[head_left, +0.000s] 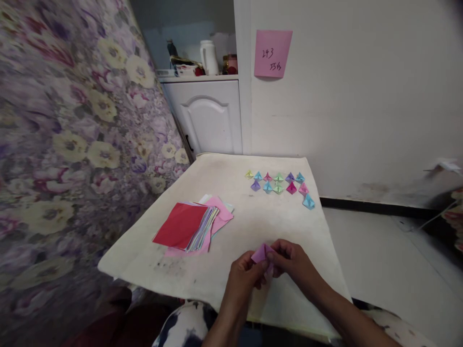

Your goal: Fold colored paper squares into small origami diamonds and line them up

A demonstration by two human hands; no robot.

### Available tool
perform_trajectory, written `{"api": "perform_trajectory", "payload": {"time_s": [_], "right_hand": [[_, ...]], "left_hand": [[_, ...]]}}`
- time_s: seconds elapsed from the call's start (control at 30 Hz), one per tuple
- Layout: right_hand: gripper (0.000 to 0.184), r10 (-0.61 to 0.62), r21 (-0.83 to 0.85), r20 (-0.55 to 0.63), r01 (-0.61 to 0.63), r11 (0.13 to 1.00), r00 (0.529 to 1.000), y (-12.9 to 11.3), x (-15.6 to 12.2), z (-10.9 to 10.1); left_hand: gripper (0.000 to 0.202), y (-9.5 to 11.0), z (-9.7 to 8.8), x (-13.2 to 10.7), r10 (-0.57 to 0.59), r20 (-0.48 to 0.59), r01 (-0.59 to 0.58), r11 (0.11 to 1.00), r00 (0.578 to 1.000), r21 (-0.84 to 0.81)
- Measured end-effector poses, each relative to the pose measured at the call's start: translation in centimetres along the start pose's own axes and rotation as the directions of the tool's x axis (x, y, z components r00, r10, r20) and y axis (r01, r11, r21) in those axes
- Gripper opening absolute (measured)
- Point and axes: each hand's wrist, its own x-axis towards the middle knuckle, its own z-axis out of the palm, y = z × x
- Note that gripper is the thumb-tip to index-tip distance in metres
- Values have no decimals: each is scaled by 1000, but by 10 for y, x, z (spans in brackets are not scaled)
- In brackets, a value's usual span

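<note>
Both my hands pinch a small folded piece of purple paper (262, 252) just above the near edge of the white table (231, 193). My left hand (243, 279) grips it from below left, fingers closed. From the right, my right hand (291, 261) holds it with fingers closed. A stack of coloured paper squares (190, 225) with a red sheet on top lies to the left on the table. Several small folded paper pieces (278, 184) in yellow, blue, pink, green and purple sit in rows at the far right of the table.
A flowered fabric surface (72, 144) rises along the left. Behind the table stand a white cabinet (208, 115) with a jug and jars on top and a white wall with a pink note (272, 53). Floor lies to the right.
</note>
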Motion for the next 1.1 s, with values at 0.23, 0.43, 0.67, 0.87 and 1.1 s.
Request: {"api": "perform_trajectory", "payload": {"time_s": [0.23, 0.43, 0.67, 0.87, 1.1], "right_hand": [[28, -14, 5, 2, 14, 1000, 1000, -1, 1, -3], [24, -91, -97, -48, 86, 992, 995, -7, 0, -10], [15, -178, -271, -112, 142, 952, 978, -16, -8, -5], [10, -274, -346, -134, 214, 913, 952, -17, -7, -4], [4, -360, -403, -105, 291, 868, 927, -19, -11, 2]], "left_hand": [[24, 2, 5, -4, 22, 32, -22, 1000, 999, -8], [21, 3, 5, -5, 26, 19, -25, 999, 999, -27], [23, 5, 6, -5, 53, -17, -53, 999, 998, -11], [24, 3, 7, -6, 41, 12, -41, 999, 999, 29], [20, 7, 10, -8, 96, 14, -97, 995, 995, 16]]}}
